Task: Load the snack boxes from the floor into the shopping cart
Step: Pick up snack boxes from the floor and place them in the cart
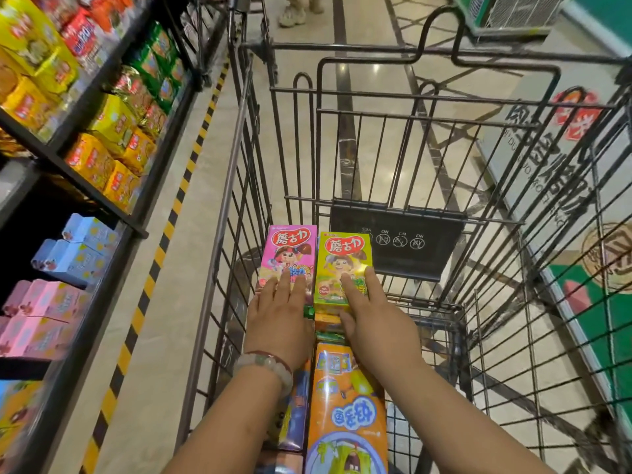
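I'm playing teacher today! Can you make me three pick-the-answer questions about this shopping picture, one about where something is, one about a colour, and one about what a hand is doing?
1. Where does the pink box lie?
A. on the store shelf
B. in the shopping cart, left of the green box
C. on the floor

2. What colour is the big box nearest the camera?
A. orange
B. blue
C. white

3. What is the left hand doing?
A. hanging free
B. gripping the cart's rim
C. resting flat on the pink box

Answers: 1 B, the two boxes lie side by side inside the wire basket. 2 A, its front is orange. 3 C, its straight fingers lie on the box; the right hand likewise lies on the green one.
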Tool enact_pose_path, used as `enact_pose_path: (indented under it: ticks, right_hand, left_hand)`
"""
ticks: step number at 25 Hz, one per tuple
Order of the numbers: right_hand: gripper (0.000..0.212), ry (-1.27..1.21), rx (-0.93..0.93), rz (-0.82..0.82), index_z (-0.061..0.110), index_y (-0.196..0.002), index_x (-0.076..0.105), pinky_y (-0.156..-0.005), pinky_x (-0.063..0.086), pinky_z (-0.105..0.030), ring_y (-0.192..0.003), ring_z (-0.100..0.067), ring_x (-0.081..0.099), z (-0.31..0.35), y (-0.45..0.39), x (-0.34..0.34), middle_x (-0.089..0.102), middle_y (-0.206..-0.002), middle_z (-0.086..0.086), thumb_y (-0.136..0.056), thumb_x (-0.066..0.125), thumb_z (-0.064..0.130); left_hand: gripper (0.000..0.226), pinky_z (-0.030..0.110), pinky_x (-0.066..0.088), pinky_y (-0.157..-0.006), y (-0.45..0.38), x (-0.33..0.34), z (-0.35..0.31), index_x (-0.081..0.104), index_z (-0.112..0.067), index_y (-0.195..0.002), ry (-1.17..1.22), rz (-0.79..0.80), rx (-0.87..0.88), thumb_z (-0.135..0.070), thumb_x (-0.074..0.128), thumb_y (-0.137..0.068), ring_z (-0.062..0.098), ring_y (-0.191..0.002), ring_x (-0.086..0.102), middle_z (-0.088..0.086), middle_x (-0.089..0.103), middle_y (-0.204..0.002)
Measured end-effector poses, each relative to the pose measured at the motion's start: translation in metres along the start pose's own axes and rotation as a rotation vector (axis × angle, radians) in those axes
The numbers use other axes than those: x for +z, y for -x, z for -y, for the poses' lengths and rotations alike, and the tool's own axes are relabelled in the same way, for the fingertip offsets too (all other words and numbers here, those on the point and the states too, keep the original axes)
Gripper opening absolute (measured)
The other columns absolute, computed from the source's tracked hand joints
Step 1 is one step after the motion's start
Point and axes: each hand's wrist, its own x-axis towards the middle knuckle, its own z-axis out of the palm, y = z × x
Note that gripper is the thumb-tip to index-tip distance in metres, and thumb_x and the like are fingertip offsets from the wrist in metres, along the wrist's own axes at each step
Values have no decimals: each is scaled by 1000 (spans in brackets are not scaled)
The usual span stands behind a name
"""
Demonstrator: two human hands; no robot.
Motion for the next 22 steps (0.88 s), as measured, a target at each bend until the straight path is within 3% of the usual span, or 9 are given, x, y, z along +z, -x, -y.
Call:
enact_pose_path:
  ticks: [3,5,7,9,12,14,16,19,22]
  right_hand:
    - [71,-132,7,-20,34,-151,5,-85,47,-36,-119,-33,51,0,2,1,-8,-160,-7,-94,46,45]
    - [71,-119,31,-292,22,-147,29,-88,49,-40,-118,-36,51,0,18,7,22,-154,-20,-84,58,40]
    - [54,-103,32,-534,17,-125,54,-83,52,-41,-106,-33,56,6,44,22,52,-129,-16,-76,54,38]
    - [42,-123,7,-515,18,-107,62,-78,53,-41,-98,-27,53,16,70,43,60,-110,-9,-73,46,37]
    - [37,-144,11,-469,16,-96,66,-74,54,-40,-96,-26,48,19,83,70,61,-100,-8,-73,45,35]
    - [35,-118,4,-485,15,-99,65,-81,49,-41,-100,-27,50,17,79,75,60,-102,-8,-77,45,34]
    - [35,-102,-13,-506,14,-102,63,-86,41,-38,-102,-28,53,18,71,74,59,-104,-8,-79,45,33]
    - [34,-93,-3,-529,14,-100,64,-83,39,-36,-98,-29,57,17,58,74,60,-103,-8,-79,45,33]
    - [33,-84,9,-525,15,-98,65,-79,40,-36,-93,-29,58,18,56,71,61,-100,-7,-79,44,33]
  left_hand:
    - [73,38,7,-116,-2,-2,1,3,-23,-149,91,30,-20,-28,47,-91,17,-145,-3,-4,-5,-158]
    - [73,38,8,-116,-1,-2,1,5,-22,-149,106,12,-18,-25,47,-90,17,-145,-4,-3,-4,-158]
    - [68,37,10,-116,1,-2,-1,13,-20,-148,110,-68,-27,-22,47,-89,20,-145,0,2,1,-158]
    - [55,36,21,-111,6,-6,-6,29,-21,-141,87,-135,-31,-21,46,-88,22,-141,18,5,22,-153]
    - [29,35,39,-91,29,-5,-13,45,-21,-121,9,-39,-81,-28,38,-94,23,-121,43,1,46,-129]
    - [28,36,41,-90,53,5,-13,43,-22,-122,-16,64,-102,-27,38,-95,22,-123,41,0,43,-130]
    - [40,38,39,-97,72,17,-11,34,-24,-133,-11,117,-94,-27,40,-93,20,-134,28,0,30,-145]
    - [49,40,30,-108,80,25,-9,23,-27,-142,-30,113,-77,-30,37,-95,18,-142,14,-1,14,-154]
    - [50,41,28,-109,77,23,-6,24,-27,-142,-35,120,-50,-31,39,-94,18,-141,15,0,15,-154]
